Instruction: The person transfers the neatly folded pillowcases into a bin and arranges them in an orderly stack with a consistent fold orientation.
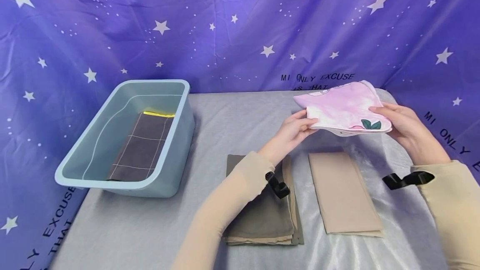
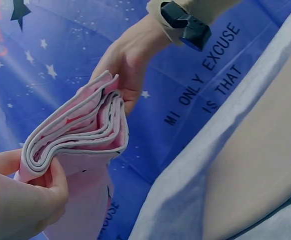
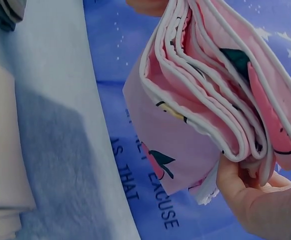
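Both hands hold up a folded pink-and-white cloth (image 1: 343, 107) with a printed green leaf, above the far right of the table. My left hand (image 1: 291, 131) pinches its left corner, thumb on top. At the opposite end, my right hand (image 1: 406, 130) grips the edge, with its thumb over the upper face. In the left wrist view the pink cloth (image 2: 80, 135) shows several stacked layers with white piped edges. The right wrist view shows the fingers of my right hand (image 3: 255, 200) under the folds of the pink cloth (image 3: 200, 95), which bears fruit prints.
A blue-grey plastic bin (image 1: 183, 136) stands at the left, with a dark checked folded cloth (image 1: 140, 149) inside. Beneath my left forearm lies a stack of olive-grey folded cloths (image 1: 258, 224). A beige folded cloth (image 1: 345, 195) lies right of it on the grey-covered table (image 1: 150, 228).
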The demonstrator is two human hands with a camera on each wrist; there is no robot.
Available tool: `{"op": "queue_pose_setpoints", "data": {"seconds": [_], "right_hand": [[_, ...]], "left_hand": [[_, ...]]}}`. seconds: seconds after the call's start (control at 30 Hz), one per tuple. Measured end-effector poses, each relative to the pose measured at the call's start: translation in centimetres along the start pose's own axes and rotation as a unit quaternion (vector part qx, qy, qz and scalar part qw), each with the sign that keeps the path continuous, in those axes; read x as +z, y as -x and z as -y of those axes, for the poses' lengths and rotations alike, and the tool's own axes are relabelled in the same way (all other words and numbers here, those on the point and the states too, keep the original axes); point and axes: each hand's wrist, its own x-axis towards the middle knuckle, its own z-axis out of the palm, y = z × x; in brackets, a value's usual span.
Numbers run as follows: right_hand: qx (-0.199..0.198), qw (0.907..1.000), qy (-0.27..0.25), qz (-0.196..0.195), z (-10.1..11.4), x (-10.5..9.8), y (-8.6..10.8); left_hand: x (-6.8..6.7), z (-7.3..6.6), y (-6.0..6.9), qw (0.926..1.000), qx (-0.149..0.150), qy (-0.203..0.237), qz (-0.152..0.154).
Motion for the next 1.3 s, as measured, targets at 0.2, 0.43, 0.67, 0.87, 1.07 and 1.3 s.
{"op": "queue_pose_setpoints", "data": {"seconds": [0.2,0.43,0.67,0.87,1.07,1.3], "right_hand": [[-0.002,0.9999,0.003,0.014,-0.3,1.5,-0.2],[-0.01,0.9982,0.043,0.041,-0.7,3.3,-0.2],[-0.009,0.9976,0.063,0.028,-1.0,5.4,-0.2],[-0.011,0.9966,0.063,0.053,-1.3,6.8,-0.2],[-0.009,0.9935,0.034,0.108,-1.6,8.2,-0.4],[0.0,0.9918,0.034,0.123,-2.0,10.1,-0.5]], "left_hand": [[-0.6,-1.3,1.1,0.9999,0.0,0.007,-0.007],[-1.6,-2.8,2.7,1.0,0.002,0.003,-0.005],[-2.9,-4.3,4.4,0.9998,0.008,-0.017,-0.008],[-3.7,-5.5,5.7,0.9994,0.018,-0.028,-0.006],[-4.5,-6.7,7.2,0.9987,0.038,-0.035,0.001],[-5.6,-8.0,9.0,0.9979,0.046,-0.046,-0.004]]}}
